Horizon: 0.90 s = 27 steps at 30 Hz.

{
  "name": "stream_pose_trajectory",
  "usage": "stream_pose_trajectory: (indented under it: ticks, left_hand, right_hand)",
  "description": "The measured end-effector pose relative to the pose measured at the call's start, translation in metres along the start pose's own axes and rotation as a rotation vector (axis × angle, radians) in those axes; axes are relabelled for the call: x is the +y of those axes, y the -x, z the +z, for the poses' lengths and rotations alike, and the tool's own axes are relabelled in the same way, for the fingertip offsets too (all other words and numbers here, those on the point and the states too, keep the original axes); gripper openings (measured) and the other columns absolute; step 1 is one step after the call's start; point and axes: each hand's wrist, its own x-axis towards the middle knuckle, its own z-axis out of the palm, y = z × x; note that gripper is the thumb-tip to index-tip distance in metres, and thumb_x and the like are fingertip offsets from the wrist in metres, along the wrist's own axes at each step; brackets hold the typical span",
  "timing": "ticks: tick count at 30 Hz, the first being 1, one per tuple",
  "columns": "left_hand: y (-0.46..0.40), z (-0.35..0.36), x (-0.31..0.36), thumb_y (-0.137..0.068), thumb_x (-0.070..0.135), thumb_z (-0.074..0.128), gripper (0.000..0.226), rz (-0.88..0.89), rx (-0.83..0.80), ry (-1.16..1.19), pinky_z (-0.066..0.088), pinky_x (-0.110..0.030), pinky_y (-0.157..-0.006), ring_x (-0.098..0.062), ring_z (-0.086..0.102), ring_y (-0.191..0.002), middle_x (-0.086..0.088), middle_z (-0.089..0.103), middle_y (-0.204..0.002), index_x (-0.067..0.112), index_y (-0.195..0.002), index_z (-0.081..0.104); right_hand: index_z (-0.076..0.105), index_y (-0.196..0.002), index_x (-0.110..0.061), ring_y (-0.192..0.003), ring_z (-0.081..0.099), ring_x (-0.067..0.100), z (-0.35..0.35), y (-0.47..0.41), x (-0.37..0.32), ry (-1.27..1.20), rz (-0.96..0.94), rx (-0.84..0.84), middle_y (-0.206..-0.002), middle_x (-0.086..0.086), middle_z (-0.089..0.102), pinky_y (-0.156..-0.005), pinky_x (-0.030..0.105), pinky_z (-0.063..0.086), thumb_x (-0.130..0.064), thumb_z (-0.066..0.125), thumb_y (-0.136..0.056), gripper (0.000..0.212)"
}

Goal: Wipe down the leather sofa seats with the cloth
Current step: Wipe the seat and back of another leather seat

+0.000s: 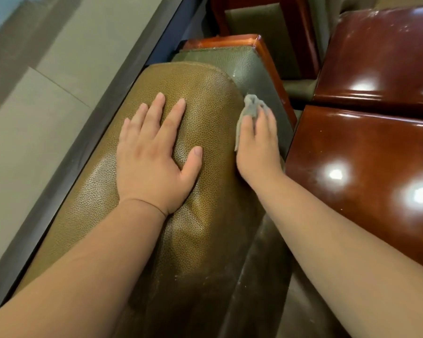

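A brown-gold pebbled leather sofa cushion [205,98] runs from the bottom of the view up to the middle. My left hand [154,152] lies flat on top of it, fingers spread and straight, pressing the leather down. My right hand [258,145] holds a small grey cloth [250,107] in the gap between the cushion's right side and the green leather panel [252,69] of the sofa frame. The cloth sticks out past my fingertips and along the thumb side. Part of the cloth is hidden under my hand.
Glossy red-brown wooden surfaces [366,154] stand close on the right, with a wooden frame edge [271,62] beside the green panel. A dark ledge [103,113] borders the cushion's left side, and a tiled floor [34,106] lies beyond it. More furniture stands at the top.
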Motion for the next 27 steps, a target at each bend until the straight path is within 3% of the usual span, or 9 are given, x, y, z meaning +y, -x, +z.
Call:
stream_pose_trajectory:
  ticks: [2,6,10,15,17,20,23,25,27]
  left_hand:
    - [0.000,0.000,0.000,-0.098,0.063,0.042,0.075,-0.001,-0.006,-0.009,0.022,-0.058,-0.127,-0.035,0.027,-0.157,-0.007,0.030,-0.171,0.030,-0.165,0.031]
    - [0.000,0.000,-0.001,-0.098,0.061,0.041,0.074,-0.011,-0.013,0.014,0.020,-0.056,-0.128,-0.033,0.024,-0.159,-0.005,0.027,-0.173,0.029,-0.164,0.031]
    - [0.000,0.001,-0.001,-0.099,0.063,0.041,0.075,-0.014,-0.008,0.000,0.019,-0.055,-0.129,-0.031,0.023,-0.159,-0.004,0.027,-0.172,0.029,-0.165,0.029]
    - [0.000,0.000,-0.002,-0.098,0.064,0.040,0.076,-0.017,-0.018,-0.020,0.017,-0.054,-0.130,-0.031,0.023,-0.159,-0.003,0.027,-0.172,0.032,-0.165,0.027]
    - [0.000,-0.001,-0.001,-0.098,0.064,0.041,0.076,-0.016,-0.019,-0.016,0.018,-0.054,-0.129,-0.031,0.024,-0.158,-0.003,0.028,-0.172,0.031,-0.165,0.028]
    - [-0.001,-0.001,-0.002,-0.102,0.062,0.037,0.071,-0.019,-0.035,0.005,0.017,-0.054,-0.130,-0.029,0.021,-0.160,-0.002,0.024,-0.174,0.033,-0.166,0.026]
    - [0.000,-0.001,-0.002,-0.100,0.057,0.038,0.071,-0.025,-0.037,0.033,0.017,-0.054,-0.130,-0.030,0.021,-0.160,-0.002,0.025,-0.174,0.033,-0.166,0.028]
    - [0.000,-0.001,-0.002,-0.097,0.056,0.040,0.073,-0.008,-0.027,0.026,0.018,-0.055,-0.129,-0.032,0.024,-0.159,-0.004,0.028,-0.172,0.030,-0.165,0.030]
    - [0.000,-0.002,-0.002,-0.097,0.056,0.040,0.074,-0.010,-0.026,0.016,0.018,-0.056,-0.129,-0.034,0.025,-0.158,-0.005,0.029,-0.172,0.030,-0.165,0.029]
  right_hand:
    - [0.030,-0.161,-0.007,-0.156,0.020,0.022,-0.007,-0.008,-0.010,0.007,0.109,0.002,-0.168,0.012,0.026,-0.125,0.027,0.010,-0.026,0.026,-0.113,0.051]
    - [0.048,-0.153,-0.009,-0.155,0.021,0.036,0.023,0.010,-0.072,0.111,-0.397,0.028,-0.164,0.014,0.035,-0.127,0.050,0.016,-0.033,0.031,-0.109,0.053]
    - [0.032,-0.162,-0.017,-0.159,0.012,0.019,0.018,-0.001,-0.052,0.154,-0.451,0.006,-0.170,0.004,0.026,-0.129,0.035,0.011,-0.041,0.024,-0.111,0.057]
    - [0.023,-0.165,-0.016,-0.159,0.010,0.013,0.007,0.020,0.018,-0.066,0.126,0.066,-0.173,0.003,0.018,-0.130,0.033,0.007,-0.030,0.021,-0.115,0.052]
    - [0.021,-0.165,-0.014,-0.161,0.003,0.021,0.012,0.028,0.013,0.040,0.196,0.010,-0.174,0.008,0.008,-0.130,0.036,0.002,-0.035,0.012,-0.112,0.058]
    - [0.012,-0.166,-0.027,-0.161,-0.010,0.022,0.036,0.055,-0.031,0.082,-0.258,-0.015,-0.174,-0.007,-0.009,-0.130,0.043,-0.001,-0.052,0.013,-0.109,0.062]
    - [0.023,-0.165,-0.022,-0.161,0.001,0.024,0.033,0.058,-0.021,0.027,-0.536,-0.039,-0.174,-0.002,0.009,-0.130,0.047,0.010,-0.047,0.028,-0.111,0.059]
    - [0.025,-0.164,-0.014,-0.161,0.008,0.024,0.020,0.047,0.020,0.029,-0.375,-0.002,-0.172,0.004,0.015,-0.131,0.043,0.010,-0.037,0.031,-0.112,0.057]
    - [0.015,-0.166,-0.017,-0.160,0.004,0.017,0.007,0.039,0.058,0.041,0.051,-0.042,-0.174,0.003,0.007,-0.131,0.037,0.006,-0.035,0.023,-0.114,0.056]
